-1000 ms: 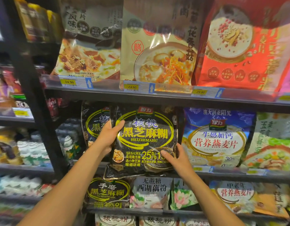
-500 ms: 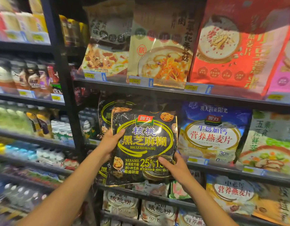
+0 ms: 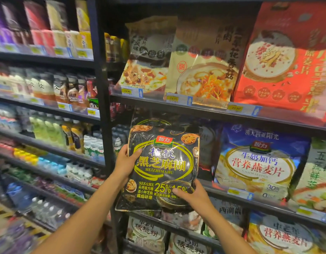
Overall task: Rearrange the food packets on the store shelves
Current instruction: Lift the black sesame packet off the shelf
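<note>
left hand (image 3: 126, 163) grips the black sesame packet (image 3: 164, 162) at its left edge, right hand (image 3: 194, 197) at its bottom right corner. the packet hides the left end of the middle shelf (image 3: 268, 203).

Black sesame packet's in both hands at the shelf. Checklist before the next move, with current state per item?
1. Left hand grips the black packet at its left edge: ok.
2. Right hand grips its lower right corner, thumb on the front: ok.
3. Packet upright, label facing out: ok.
4. Packet resting on the shelf: not ok, it is held in front of the shelf's rail.
5. Slot behind it free: cannot tell, the packet hides it.
6. Apart from the blue packet to its right: ok.
</note>
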A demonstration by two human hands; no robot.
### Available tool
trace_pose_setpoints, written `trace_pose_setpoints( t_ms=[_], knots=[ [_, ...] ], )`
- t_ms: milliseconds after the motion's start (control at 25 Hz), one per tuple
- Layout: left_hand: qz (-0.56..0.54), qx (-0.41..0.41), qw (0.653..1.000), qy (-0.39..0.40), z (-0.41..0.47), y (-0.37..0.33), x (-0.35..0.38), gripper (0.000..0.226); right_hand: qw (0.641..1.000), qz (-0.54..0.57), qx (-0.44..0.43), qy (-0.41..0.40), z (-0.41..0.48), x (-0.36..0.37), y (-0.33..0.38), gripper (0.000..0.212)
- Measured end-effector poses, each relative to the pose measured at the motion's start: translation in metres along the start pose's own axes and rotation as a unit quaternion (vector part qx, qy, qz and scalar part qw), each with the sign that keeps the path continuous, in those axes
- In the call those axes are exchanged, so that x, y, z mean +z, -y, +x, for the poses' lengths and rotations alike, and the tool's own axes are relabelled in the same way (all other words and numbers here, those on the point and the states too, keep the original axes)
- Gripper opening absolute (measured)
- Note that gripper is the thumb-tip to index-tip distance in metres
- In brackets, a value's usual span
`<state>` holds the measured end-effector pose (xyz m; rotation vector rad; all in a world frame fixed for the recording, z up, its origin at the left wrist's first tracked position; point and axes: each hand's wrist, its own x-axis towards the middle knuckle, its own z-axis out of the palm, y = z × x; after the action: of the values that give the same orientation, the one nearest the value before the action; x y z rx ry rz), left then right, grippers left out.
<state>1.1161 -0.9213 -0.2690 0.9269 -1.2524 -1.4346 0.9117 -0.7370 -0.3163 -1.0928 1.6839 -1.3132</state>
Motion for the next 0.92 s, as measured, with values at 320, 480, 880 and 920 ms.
trace_pose_setpoints(
  t_ms=[320,480,880,920],
  knots=[
    [0.001,0.017,1.000,0.025,0.103,-0.011,-0.016,0.020,0.997,-0.023,-0.018,-0.066,0.085,0.039,0.022,0.086],
    [0.012,0.019,0.999,0.028,0.159,-0.014,-0.012,0.017,0.992,-0.043,-0.028,-0.118,0.126,0.053,0.029,0.072],
    [-0.045,0.003,0.999,0.008,0.233,-0.021,0.000,0.036,0.982,-0.067,0.010,-0.176,0.202,0.066,0.030,0.084],
    [-0.048,0.001,0.999,0.005,0.236,-0.019,-0.001,0.040,0.981,-0.073,0.011,-0.177,0.204,0.066,0.028,0.072]
  ],
)
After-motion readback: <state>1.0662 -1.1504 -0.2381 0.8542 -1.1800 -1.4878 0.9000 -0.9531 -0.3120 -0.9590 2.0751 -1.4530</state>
